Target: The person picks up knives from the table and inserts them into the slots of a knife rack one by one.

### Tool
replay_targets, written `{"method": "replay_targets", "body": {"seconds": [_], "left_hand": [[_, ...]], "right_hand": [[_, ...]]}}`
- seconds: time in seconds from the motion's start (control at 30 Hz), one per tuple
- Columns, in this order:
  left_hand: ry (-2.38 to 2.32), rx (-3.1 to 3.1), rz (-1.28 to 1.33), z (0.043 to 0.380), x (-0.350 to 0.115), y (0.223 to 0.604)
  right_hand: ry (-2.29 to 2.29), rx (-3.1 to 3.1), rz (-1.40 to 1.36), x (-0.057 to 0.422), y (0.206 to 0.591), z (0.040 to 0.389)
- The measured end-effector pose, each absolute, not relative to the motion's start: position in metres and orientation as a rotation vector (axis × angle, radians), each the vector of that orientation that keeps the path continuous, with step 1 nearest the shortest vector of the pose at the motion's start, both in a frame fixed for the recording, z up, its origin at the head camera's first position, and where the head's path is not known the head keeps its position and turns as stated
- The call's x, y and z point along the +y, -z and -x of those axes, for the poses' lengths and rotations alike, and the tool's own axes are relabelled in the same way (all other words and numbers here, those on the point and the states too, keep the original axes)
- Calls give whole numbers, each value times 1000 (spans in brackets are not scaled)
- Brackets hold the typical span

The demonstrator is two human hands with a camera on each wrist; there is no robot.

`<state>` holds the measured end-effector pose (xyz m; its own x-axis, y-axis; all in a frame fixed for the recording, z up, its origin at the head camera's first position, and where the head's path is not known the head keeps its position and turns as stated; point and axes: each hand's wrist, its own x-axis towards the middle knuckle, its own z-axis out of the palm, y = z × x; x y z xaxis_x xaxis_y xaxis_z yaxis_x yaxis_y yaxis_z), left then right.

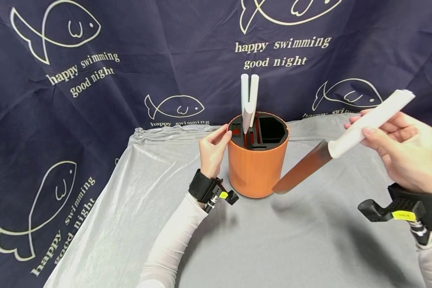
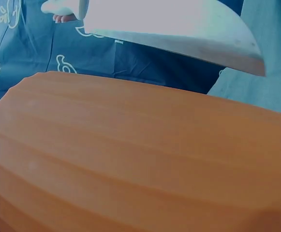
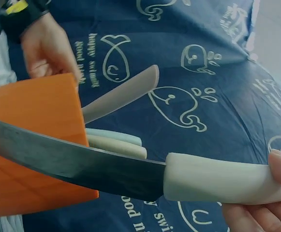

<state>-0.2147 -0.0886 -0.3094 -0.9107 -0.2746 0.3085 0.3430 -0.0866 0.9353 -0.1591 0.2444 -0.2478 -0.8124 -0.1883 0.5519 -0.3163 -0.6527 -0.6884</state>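
A kitchen knife point(image 1: 367, 126) with a white handle is gripped by my right hand point(image 1: 415, 154), thumb against the handle. Its broad blade point(image 3: 87, 162) points down and left, in front of the orange knife block's right side. The round knife block point(image 1: 257, 172) stands upright on the cloth. With thumb and fingertips, my left hand point(image 1: 213, 152) holds the left edge of its rim. Three pale handles point(image 1: 248, 112) stick up from the block's black slotted top. In the left wrist view the orange wall fills the lower part, and the blade point(image 2: 179, 29) shows above it.
A grey cloth point(image 1: 291, 248) covers the table. Behind it hangs a dark blue curtain point(image 1: 187, 56) printed with white fish and lettering. The block's black top point(image 1: 259, 148) has narrow slots and one large dark opening at the right.
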Motion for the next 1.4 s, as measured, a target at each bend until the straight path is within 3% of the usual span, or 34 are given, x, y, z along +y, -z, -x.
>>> {"method": "replay_targets", "body": {"seconds": [0.7, 1.07, 1.4], "left_hand": [[2013, -1803, 93, 216, -89, 311], [2013, -1809, 64, 215, -88, 312], [2019, -1793, 68, 215, -88, 312]], "right_hand": [[-3030, -570, -1015, 271, 260, 179], [-3058, -337, -726, 274, 254, 183], [-3000, -286, -687, 273, 252, 192]]}}
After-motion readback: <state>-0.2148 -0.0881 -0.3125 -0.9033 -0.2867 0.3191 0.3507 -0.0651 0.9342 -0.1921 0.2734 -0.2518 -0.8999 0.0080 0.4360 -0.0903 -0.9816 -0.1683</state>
